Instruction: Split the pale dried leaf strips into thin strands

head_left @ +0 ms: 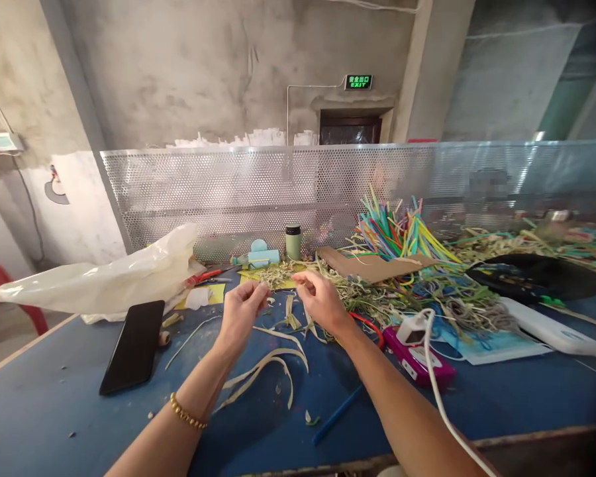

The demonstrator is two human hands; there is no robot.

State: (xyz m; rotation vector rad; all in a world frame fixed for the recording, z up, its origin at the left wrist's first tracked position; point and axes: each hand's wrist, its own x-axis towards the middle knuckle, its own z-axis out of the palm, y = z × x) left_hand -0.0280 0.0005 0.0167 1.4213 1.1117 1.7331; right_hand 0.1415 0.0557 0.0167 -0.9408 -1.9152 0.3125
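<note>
My left hand [242, 310] is closed above the blue table, thumb pressed to the curled fingers; whatever it grips is too small to make out. Across a short gap, my right hand [324, 301] is pinched, and its fingertips hide anything between them. Below and between the hands lie long pale flat strips [283, 353] that curl on the tabletop, and a short folded strip [291, 313]. Just beyond the fingers is a heap of small pale-green scraps [277, 275] on yellow paper.
A black phone [133, 348] and white plastic bag [99, 285] are on the left. Behind stand a green bottle [293, 243] and a perforated metal screen [228, 192]. To the right are a colourful stem bundle [395, 228], cardboard [372, 265], a purple box [420, 358] and a white cable [434, 377].
</note>
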